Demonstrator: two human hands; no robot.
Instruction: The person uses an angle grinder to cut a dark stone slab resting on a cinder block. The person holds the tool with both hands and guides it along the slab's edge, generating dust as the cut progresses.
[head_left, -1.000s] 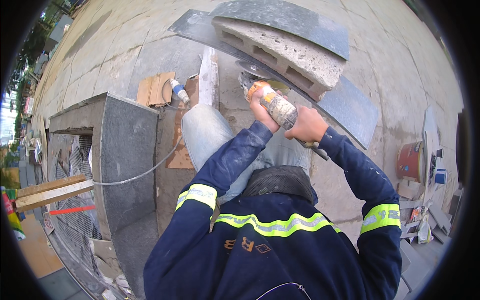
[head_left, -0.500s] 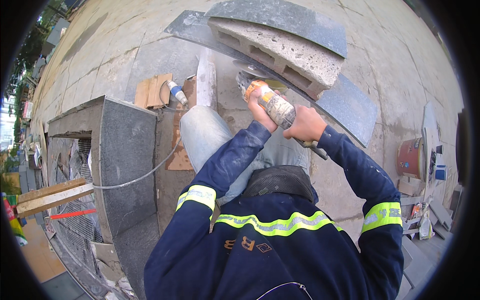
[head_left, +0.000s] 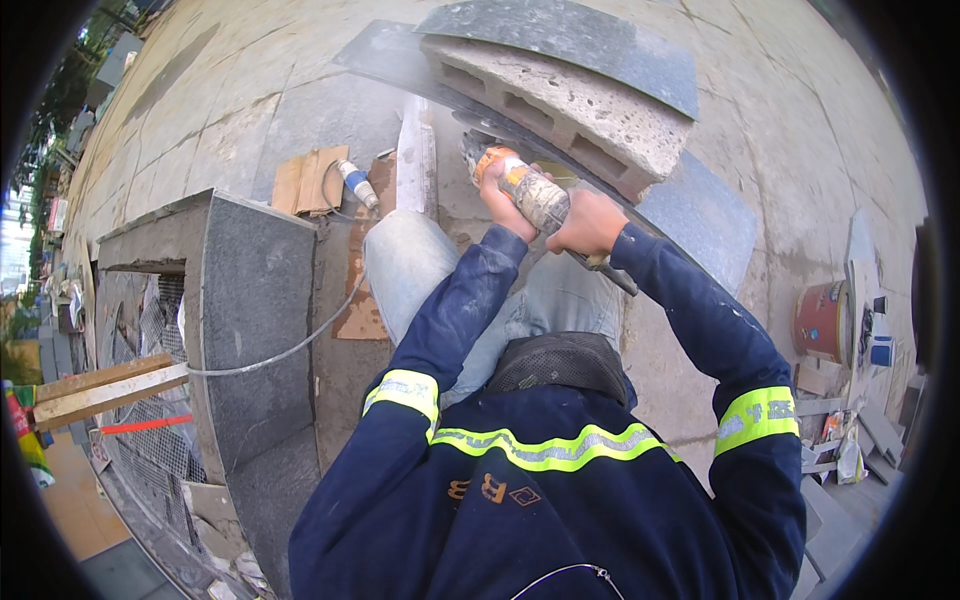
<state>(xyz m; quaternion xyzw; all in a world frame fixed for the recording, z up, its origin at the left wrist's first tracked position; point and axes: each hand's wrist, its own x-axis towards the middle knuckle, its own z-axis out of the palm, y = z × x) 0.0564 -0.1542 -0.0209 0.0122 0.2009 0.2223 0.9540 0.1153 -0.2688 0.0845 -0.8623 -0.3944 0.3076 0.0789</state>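
Note:
Both my hands grip a dusty orange and white angle grinder (head_left: pixel 537 197). My left hand (head_left: pixel 503 205) wraps round its front part near the head. Behind it, my right hand (head_left: pixel 590 222) closes on the rear of the body. The grinder's disc (head_left: pixel 487 125) lies at the edge of a dark grey stone slab (head_left: pixel 385 58), where pale dust hangs; whether it touches cannot be made out. On that slab sits a hollow concrete block (head_left: pixel 560 110), with another grey slab (head_left: pixel 580 45) against its far side.
A blue and white plug connector (head_left: pixel 358 184) lies by cardboard (head_left: pixel 308 180) on the left. Its grey cable (head_left: pixel 300 348) crosses a stone-clad box structure (head_left: pixel 258 330). At the right stands a red-brown bucket (head_left: pixel 822 318) near stone offcuts (head_left: pixel 880 430).
The grinder and both hands have shifted left and slightly away from me along the slab's edge. More dust hangs over the far left end of the slab.

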